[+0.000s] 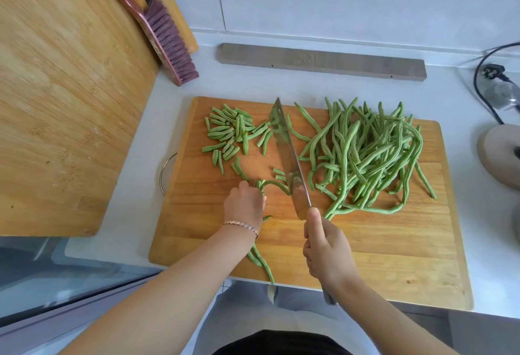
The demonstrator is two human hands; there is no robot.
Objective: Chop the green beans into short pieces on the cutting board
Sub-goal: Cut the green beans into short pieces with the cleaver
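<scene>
A small bundle of green beans lies across the near-left part of the cutting board. Its tails run back under the wrist and reach the board's near edge. The left hand sits knuckles-up on this bundle with its fingers curled down over the beans, holding them in place. Just to its right the knife crosses the bundle's free ends, with the blade pointing away towards the far edge of the board and its flat side tilted into view. The right hand is wrapped around the knife handle, thumb laid up along the top near the blade's heel. Left of the blade, at the far-left part of the board, a scatter of cut pieces lies loose. Right of it is a big tangled heap of long green beans, still whole. A bracelet circles the left wrist. The board rests on a pale tabletop. A larger bamboo board is at the left with a brush against it, a grey strip lies behind, and a black cable is at the right.
</scene>
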